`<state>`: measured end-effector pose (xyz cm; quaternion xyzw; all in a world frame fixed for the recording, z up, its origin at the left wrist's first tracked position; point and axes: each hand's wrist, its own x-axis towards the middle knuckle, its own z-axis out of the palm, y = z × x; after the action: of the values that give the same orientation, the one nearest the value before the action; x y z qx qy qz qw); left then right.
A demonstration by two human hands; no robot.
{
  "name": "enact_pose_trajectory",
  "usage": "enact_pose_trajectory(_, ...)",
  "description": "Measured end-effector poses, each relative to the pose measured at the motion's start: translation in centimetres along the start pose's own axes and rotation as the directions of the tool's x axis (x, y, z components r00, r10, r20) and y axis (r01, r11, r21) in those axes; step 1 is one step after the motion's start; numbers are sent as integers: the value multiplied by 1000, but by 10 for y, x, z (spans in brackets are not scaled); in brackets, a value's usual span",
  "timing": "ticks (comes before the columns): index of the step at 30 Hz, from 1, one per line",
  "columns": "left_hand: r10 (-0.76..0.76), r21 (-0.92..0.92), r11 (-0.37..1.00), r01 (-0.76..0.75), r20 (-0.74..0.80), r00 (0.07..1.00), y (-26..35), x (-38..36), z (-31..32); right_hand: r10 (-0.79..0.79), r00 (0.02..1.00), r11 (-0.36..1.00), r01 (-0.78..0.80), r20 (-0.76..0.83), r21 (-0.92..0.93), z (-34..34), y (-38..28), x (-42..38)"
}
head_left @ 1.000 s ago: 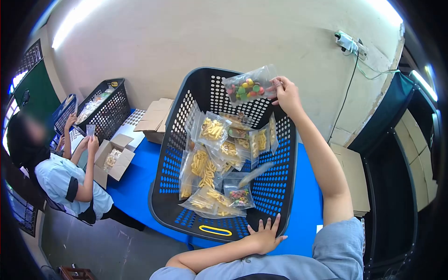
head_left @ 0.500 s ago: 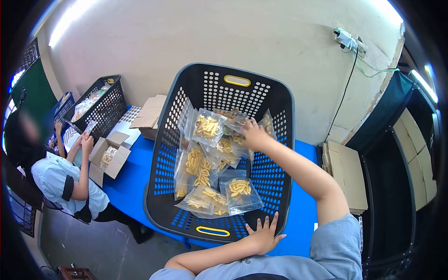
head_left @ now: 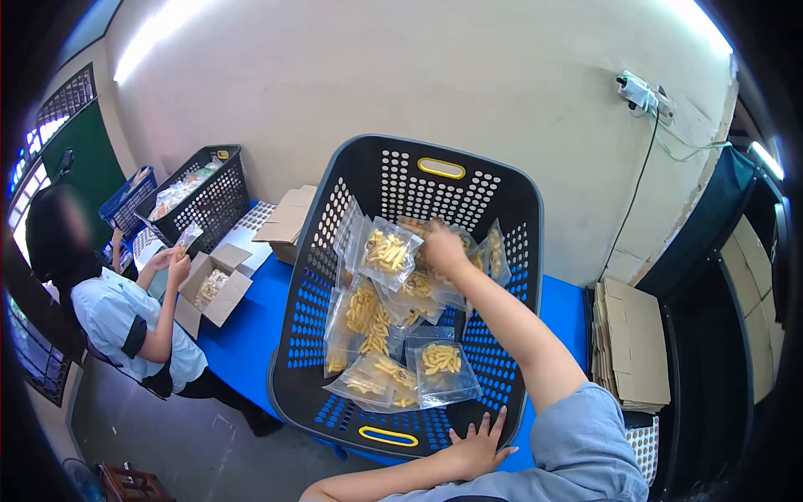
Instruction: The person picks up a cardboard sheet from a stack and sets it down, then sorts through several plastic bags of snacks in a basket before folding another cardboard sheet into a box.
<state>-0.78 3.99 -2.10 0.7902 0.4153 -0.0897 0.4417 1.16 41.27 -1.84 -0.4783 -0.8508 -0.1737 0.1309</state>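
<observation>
A big black perforated basket (head_left: pixel 510 197) with yellow-edged handle holes stands tilted before me. Inside lie several clear zip bags of yellow finger-shaped snacks; one bag (head_left: pixel 388 251) lies on top at the back, another bag (head_left: pixel 442 360) nearest the front. My right hand (head_left: pixel 443 249) reaches down among the bags at the back, its fingers curled, blurred and partly hidden. My left hand (head_left: pixel 478 443) rests with spread fingers on the basket's front rim, at the right corner, holding nothing.
A blue-covered table (head_left: pixel 565 322) bears the basket. To the left, a person (head_left: pixel 138 314) holds a small bag over an open carton (head_left: pixel 213 289). Behind are another black basket (head_left: pixel 209 197) and a closed carton (head_left: pixel 288 217). Flattened cardboard (head_left: pixel 631 343) is stacked on the right.
My right hand has shifted slightly left among the back bags, its fingers now more curled. My left hand stays on the rim. The whole view has tilted up a little.
</observation>
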Motion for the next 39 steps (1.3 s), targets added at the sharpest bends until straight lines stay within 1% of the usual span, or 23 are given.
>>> enact_pose_trajectory(1, 7, 3, 1000, -7, -3, 1000, -1, 1, 0, 154, 988, 962, -142, -31, 232, -11, 7, 4)
enact_pose_trajectory(2, 3, -2, 1000, -3, -7, 1000, -1, 2, 0, 307, 952, 852, -264, -21, 453, -23, 14, 9)
enact_pose_trajectory(4, -5, 8, 1000, 5, -10, 1000, 0, 3, 0, 383, 918, 728, -232, -101, 645, -28, 43, 19)
enact_pose_trajectory(5, -5, 10, 1000, 5, -7, 1000, 1, 3, 0, 408, 910, 702, -264, -69, 661, -28, 57, 24)
enact_pose_trajectory(9, -6, -3, 1000, 6, -35, 999, 4, 6, -1, 426, 902, 766, -317, -74, 559, -52, 88, 19)
enact_pose_trajectory(11, -9, -32, 999, 8, -32, 999, 7, 8, -2, 257, 910, 964, -218, -326, 150, -51, 81, 6)
enact_pose_trajectory(14, -12, -13, 1000, 11, -62, 998, 8, 8, -4, -149, 932, 987, 118, -329, -113, -47, 55, 0)
enact_pose_trajectory(15, -10, -14, 1000, 9, -74, 997, 8, 7, -3, -187, 978, 976, 174, -92, -132, -45, 38, -1)
enact_pose_trajectory(16, -10, -16, 1000, 9, -87, 996, 8, 5, -3, -216, 965, 963, 236, 150, -131, -39, 22, -4)
enact_pose_trajectory(20, -23, 21, 999, 24, -77, 997, 12, 4, -6, -304, 948, 951, 308, 90, -29, 3, -8, -19)
enact_pose_trajectory(22, -9, 0, 1000, 9, -124, 992, 9, 9, -1, -260, 898, 951, 301, 355, -64, 20, -19, -10)
enact_pose_trajectory(23, -10, 7, 1000, 11, -134, 991, 7, 10, 1, -222, 956, 974, 226, 194, 0, 31, -24, -13)
enact_pose_trajectory(24, -3, 12, 1000, 5, -130, 992, 5, 12, 4, -227, 956, 973, 232, 184, -6, 58, -29, -9)
enact_pose_trajectory(26, -3, 16, 1000, 5, -131, 991, 4, 12, 5, -195, 978, 979, 199, -69, 47, 105, -35, 0)
enact_pose_trajectory(27, -3, 1, 1000, 3, -126, 992, 4, 13, 4, -205, 975, 979, 206, -85, 4, 55, -35, -6)
enact_pose_trajectory(28, -2, -15, 1000, 0, -123, 992, 5, 12, 3, -211, 973, 977, 212, -91, 4, 45, -32, -1)
enact_pose_trajectory(30, -5, 13, 1000, 7, -114, 993, 7, 11, -1, 20, 1000, 986, -24, 24, 163, 33, -20, 14)
enact_pose_trajectory(31, -3, 44, 999, 8, -98, 995, 6, 11, -2, 140, 990, 947, -129, -19, 293, 38, -11, 22)
enact_pose_trajectory(32, 0, 39, 999, 5, -105, 994, 7, 11, -4, 264, 961, 844, -270, 79, 463, -8, -4, 18)
enact_pose_trajectory(33, -5, 41, 999, 9, -98, 995, 7, 11, -5, 370, 926, 711, -336, 77, 618, -15, 5, 25)
enact_pose_trajectory(36, -1, 33, 999, 4, -97, 995, 10, 8, -8, 485, 874, 569, -297, -22, 767, -6, 46, 42)
enact_pose_trajectory(38, 10, 28, 1000, -7, -104, 995, 11, 6, -12, 411, 909, 410, -257, 75, 875, -25, 65, 34)
enact_pose_trajectory(39, 12, 28, 1000, -9, -99, 995, 11, 6, -14, 394, 915, 436, -270, 88, 858, -41, 70, 28)
